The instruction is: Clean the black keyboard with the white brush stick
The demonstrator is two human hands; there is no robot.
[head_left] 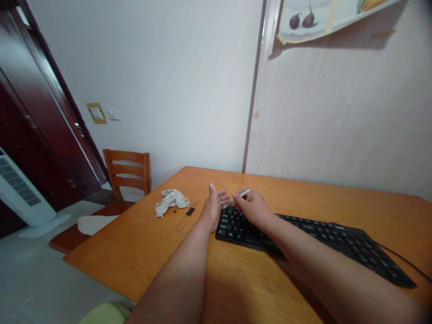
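Observation:
A black keyboard (324, 240) lies across the orange wooden table (141, 252). My right hand (253, 208) rests over the keyboard's left end, its fingers pinched on a thin white stick (243, 193) that looks like a cotton swab. Just left of the keyboard's corner, my left hand (213, 206) is held palm up with its fingers stretched out toward the stick's tip. It holds nothing that I can see.
A crumpled white cloth (171, 200), a small black piece (190, 211) and a thin wire tool (184, 221) lie on the table to the left of my hands. A wooden chair (128, 173) stands beyond the table's left corner. The keyboard's cable (405, 261) runs off to the right.

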